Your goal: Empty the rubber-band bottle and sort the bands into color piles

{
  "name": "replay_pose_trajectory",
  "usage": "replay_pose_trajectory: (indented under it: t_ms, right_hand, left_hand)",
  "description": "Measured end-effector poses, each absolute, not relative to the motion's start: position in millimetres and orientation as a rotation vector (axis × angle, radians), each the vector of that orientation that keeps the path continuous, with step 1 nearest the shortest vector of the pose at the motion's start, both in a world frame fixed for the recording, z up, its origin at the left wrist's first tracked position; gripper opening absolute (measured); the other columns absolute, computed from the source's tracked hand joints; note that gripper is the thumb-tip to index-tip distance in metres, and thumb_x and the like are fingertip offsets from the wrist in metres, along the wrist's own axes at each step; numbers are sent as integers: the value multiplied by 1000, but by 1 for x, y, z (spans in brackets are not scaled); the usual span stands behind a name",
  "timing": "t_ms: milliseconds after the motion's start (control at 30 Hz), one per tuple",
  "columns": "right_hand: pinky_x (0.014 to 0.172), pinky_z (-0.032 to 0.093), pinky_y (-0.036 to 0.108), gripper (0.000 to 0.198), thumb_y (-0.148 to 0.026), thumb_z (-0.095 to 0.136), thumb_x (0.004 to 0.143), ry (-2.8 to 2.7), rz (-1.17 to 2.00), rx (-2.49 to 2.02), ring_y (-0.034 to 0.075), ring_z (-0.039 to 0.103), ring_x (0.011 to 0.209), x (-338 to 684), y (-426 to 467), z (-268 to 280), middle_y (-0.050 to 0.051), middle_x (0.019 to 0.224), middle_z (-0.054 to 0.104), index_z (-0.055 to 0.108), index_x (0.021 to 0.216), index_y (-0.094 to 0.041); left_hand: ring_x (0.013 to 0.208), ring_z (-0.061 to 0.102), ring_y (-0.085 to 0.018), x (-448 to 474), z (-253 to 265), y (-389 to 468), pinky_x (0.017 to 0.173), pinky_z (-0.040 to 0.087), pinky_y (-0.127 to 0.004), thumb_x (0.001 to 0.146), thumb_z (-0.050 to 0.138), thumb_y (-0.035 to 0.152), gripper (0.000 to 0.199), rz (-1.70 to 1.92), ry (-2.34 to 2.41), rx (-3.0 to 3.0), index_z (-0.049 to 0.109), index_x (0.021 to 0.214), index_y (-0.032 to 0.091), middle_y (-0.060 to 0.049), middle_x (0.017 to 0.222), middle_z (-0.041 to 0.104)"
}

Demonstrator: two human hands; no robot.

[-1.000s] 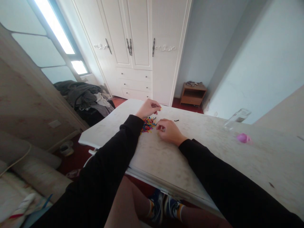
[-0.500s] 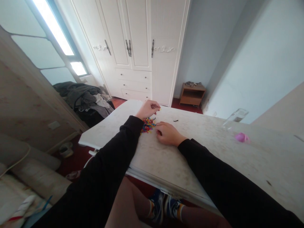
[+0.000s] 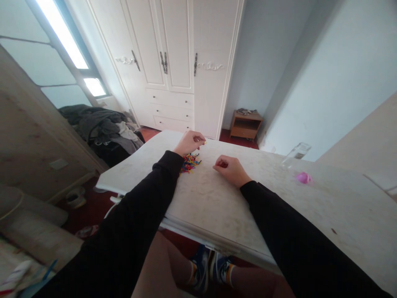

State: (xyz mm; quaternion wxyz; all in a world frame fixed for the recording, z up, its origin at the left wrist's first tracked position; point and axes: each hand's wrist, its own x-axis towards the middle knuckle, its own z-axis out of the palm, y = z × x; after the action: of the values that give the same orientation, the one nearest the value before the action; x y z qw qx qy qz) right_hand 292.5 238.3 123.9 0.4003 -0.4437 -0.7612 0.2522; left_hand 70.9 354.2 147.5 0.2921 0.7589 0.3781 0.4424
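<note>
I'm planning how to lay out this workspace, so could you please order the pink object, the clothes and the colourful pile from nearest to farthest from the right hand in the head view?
From the right hand:
1. Colourful pile: just to its left.
2. Pink object: on the table's right part.
3. Clothes: heaped beyond the table, far left.

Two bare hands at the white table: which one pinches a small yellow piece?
The left hand, the one nearer the multicoloured pile of small thin pieces; it pinches a small yellow piece. The right hand shows no yellow.
</note>
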Motion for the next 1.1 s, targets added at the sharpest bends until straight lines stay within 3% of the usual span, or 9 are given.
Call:
replay_pose_trajectory:
  t_ms: [200, 433, 600, 733, 933, 1100]
  right_hand:
    - [68, 44, 28, 8, -18, 75, 82, -2095, 603, -1122, 12, 56, 64, 287, 239, 121, 0, 73, 68, 75, 74, -17]
    - [70, 47, 30, 6, -17, 63, 84, -1910, 411, -1116, 16, 61, 73, 282, 246, 117, 2, 82, 68, 69, 82, -19]
    - [64, 50, 30, 18, -31, 66, 85, -1694, 429, -1116, 19, 67, 80, 283, 250, 117, 6, 95, 75, 67, 99, -21]
    - [68, 54, 32, 28, -35, 66, 89, -1660, 450, -1074, 20, 70, 83, 280, 250, 120, 9, 103, 79, 72, 113, -20]
    - [74, 57, 35, 16, -29, 62, 91, -1629, 396, -1080, 21, 71, 81, 281, 249, 122, 8, 94, 80, 77, 91, -21]
    - [73, 56, 34, 13, -28, 61, 91, -1564, 387, -1108, 20, 70, 79, 280, 248, 123, 6, 89, 79, 72, 89, -21]
  left_hand:
    - [53, 68, -11, 72, 150, 351, 53, 52, -20, 84, 70, 14, 10, 1136, 1020, 2084, 79, 87, 11, -9, 81, 80]
    - [53, 69, -12, 76, 157, 338, 51, 52, -20, 80, 77, 11, 6, 1084, 856, 1978, 72, 85, 11, -7, 76, 78]
    - [57, 73, -14, 83, 158, 331, 57, 57, -22, 75, 90, 20, 26, 886, 680, 1815, 69, 88, 13, -6, 70, 77]
    - [62, 77, -16, 88, 157, 329, 62, 60, -24, 71, 97, 29, 39, 758, 588, 1768, 68, 92, 14, -6, 72, 79]
    - [68, 80, -20, 89, 158, 326, 64, 62, -26, 67, 100, 33, 46, 696, 584, 1729, 66, 92, 14, -9, 78, 82]
    - [70, 81, -20, 89, 158, 325, 66, 64, -27, 69, 100, 30, 44, 691, 605, 1729, 69, 95, 13, -9, 79, 82]
